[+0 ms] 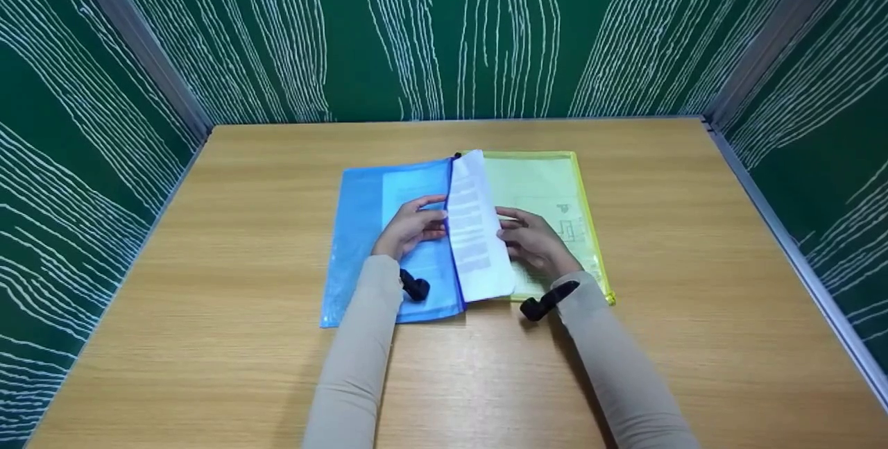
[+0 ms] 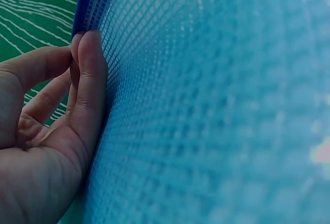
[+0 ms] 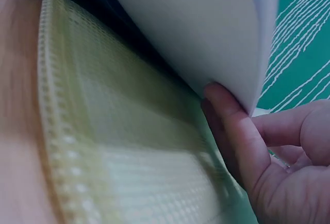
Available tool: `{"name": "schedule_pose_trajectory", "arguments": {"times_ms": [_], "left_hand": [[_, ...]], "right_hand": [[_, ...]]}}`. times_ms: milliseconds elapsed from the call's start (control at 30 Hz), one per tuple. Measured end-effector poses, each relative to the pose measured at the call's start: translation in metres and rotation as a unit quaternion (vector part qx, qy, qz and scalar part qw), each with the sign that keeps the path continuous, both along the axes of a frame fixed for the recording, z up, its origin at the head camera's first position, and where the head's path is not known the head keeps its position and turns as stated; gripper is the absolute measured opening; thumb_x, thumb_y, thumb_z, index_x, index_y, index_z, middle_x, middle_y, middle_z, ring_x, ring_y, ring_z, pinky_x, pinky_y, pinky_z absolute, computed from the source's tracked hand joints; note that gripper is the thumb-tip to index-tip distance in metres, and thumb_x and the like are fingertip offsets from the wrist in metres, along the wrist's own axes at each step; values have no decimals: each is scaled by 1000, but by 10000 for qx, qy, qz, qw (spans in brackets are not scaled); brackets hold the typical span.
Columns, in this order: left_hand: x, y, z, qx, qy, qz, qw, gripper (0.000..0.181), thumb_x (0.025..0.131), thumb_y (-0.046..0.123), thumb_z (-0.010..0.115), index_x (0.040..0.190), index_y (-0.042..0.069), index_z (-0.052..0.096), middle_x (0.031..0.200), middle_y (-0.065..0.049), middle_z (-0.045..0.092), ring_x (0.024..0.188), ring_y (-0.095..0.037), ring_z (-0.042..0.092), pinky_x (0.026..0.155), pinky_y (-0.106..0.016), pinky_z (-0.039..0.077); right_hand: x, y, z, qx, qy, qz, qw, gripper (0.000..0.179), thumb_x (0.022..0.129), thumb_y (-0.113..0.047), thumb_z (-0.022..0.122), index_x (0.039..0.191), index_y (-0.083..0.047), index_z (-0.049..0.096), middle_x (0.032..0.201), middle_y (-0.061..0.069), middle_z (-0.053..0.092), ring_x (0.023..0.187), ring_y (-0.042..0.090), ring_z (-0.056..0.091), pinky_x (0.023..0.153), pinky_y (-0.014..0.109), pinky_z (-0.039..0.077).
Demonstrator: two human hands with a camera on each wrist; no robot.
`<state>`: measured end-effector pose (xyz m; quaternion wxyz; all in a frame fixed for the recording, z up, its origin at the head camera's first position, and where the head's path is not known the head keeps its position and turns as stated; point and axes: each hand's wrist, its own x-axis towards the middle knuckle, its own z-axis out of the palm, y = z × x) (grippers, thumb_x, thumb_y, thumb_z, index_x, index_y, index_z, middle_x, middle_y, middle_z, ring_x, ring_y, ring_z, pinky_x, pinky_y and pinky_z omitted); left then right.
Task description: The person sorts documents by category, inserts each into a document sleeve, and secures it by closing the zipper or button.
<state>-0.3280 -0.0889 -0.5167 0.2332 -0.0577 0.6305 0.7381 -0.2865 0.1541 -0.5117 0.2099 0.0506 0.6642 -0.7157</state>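
A blue mesh zip pouch [image 1: 361, 241] lies at the left, with sheets showing through it. My left hand [image 1: 414, 225] pinches its dark blue edge between thumb and fingers, as the left wrist view shows near the pouch rim [image 2: 82, 7]. Printed white papers [image 1: 477, 234] stick out of that edge towards the right. Their free side is held by my right hand [image 1: 534, 237], with fingers behind the sheets [image 3: 206, 33] in the right wrist view. Under the papers and the right hand lies a yellow mesh zip pouch [image 1: 538, 178] with a printed sheet inside.
The wooden table [image 1: 229, 248] carries both pouches near its middle. Green panels [image 1: 444, 32] with white wavy lines stand behind and at the sides, joined by grey metal posts [image 1: 139, 32]. Black wrist camera mounts [image 1: 548, 301] sit on the sleeves.
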Motion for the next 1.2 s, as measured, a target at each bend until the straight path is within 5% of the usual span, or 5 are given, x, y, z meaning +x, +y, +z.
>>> {"name": "schedule_pose_trajectory", "arguments": {"times_ms": [1200], "left_hand": [[-1,5,-4,329,57,177,9993,43,90,3,63,132,12,58,82,-6,65,66,-15,64,67,-28,57]], "right_hand": [[1,-27,-2,159,-69,-171,9997,56,89,3,61,142,-13,48,95,4,54,73,10,59,60,22,53]]}}
